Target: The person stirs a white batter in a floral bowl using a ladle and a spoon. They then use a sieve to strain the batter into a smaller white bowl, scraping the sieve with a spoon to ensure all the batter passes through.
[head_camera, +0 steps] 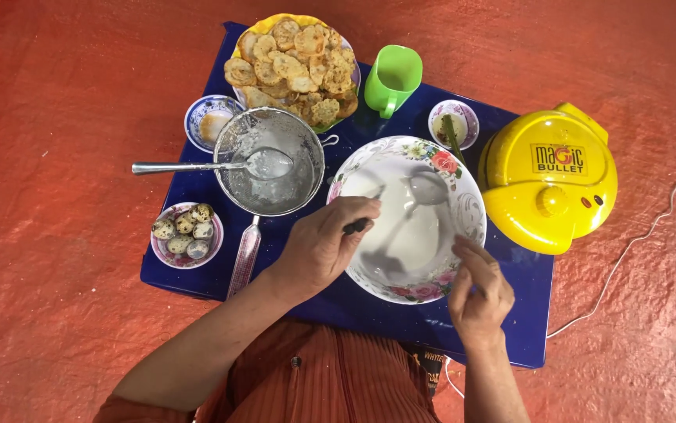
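While left hand (324,244) pinches ladle (420,192), right hand (479,294) spread on bowl (463,258); sieve (271,160) beside.

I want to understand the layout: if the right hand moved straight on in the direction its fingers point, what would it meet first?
The right hand points up and slightly left, fingertips at the near rim of the floral bowl. Going on, it would likely meet that rim, then the white batter inside; height above the rim is unclear.

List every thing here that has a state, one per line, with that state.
Left hand: closed on a dark ladle handle.
Right hand: fingers on the flowered bowl's rim.
Flowered bowl: holds white batter.
Metal pot: nearly scraped out, spoon resting in it.
Yellow cooker: lid shut.
Green cup: upright.
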